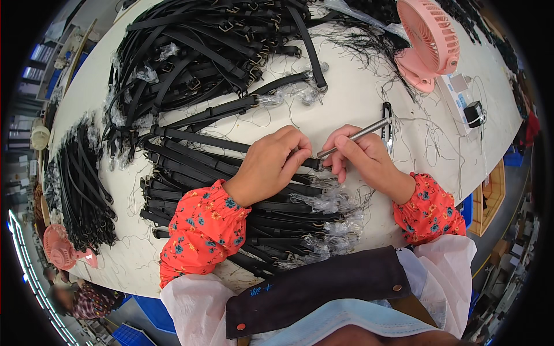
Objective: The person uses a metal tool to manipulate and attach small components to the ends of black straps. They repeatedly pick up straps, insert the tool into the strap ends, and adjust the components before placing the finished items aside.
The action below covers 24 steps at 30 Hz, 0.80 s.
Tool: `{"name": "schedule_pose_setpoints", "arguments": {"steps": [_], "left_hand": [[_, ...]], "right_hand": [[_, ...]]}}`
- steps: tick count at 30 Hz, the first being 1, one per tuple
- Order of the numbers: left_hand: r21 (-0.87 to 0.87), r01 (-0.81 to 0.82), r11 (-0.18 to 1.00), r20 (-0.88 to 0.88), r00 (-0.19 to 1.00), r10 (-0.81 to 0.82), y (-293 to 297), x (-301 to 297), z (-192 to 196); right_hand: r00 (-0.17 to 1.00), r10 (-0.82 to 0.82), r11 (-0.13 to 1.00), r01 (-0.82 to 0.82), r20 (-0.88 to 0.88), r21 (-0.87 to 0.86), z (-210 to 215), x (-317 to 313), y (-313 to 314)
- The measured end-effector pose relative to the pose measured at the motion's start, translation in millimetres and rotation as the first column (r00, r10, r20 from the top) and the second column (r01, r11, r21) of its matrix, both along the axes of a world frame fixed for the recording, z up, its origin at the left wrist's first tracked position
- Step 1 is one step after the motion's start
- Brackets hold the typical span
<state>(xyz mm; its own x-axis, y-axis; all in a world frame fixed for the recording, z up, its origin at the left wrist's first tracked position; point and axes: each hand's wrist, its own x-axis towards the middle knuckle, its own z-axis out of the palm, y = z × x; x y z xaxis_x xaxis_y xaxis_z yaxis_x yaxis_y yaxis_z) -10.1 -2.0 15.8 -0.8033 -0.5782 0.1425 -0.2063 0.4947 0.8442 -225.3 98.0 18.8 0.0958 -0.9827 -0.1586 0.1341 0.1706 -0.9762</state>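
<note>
Pinched closed in left fingers (293, 165), cannot tell on what. Gripping slim silver metal rod (359, 136) in right fingers (353, 151), aiming left at crosswise flat black leathery strap (309, 163).

Two pink fans (428, 34), one black power adapter (475, 113), one pen-like metal tool (360, 134). Black buckled straps (202, 138): too many to count.

Left hand (271, 164), mid-frame: can't tell what's pinched, too small; silver pen-shaped tool (369, 130), tip too fine to read; floral left sleeve (202, 230) hides part of the lower buckled straps (291, 218); strap pile (190, 64) and pink fan (430, 37) cut by top edge; co-worker (89, 300), lower left, blurred.
</note>
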Motion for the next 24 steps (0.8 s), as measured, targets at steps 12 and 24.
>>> {"name": "schedule_pose_setpoints", "arguments": {"steps": [12, 24], "left_hand": [[-0.224, 0.166, 0.96, 0.132, 0.981, -0.139, -13.0, 14.7, 2.4], [-0.262, 0.059, 0.963, 0.086, 0.996, -0.038, 2.3, 7.7, 2.0]], "right_hand": [[0.997, -0.07, 0.985, 0.068, -0.013, -0.157, -3.8, -3.6, 1.4], [0.993, -0.116, 0.981, 0.119, 0.028, -0.151, -4.3, -3.3, 0.3]]}}
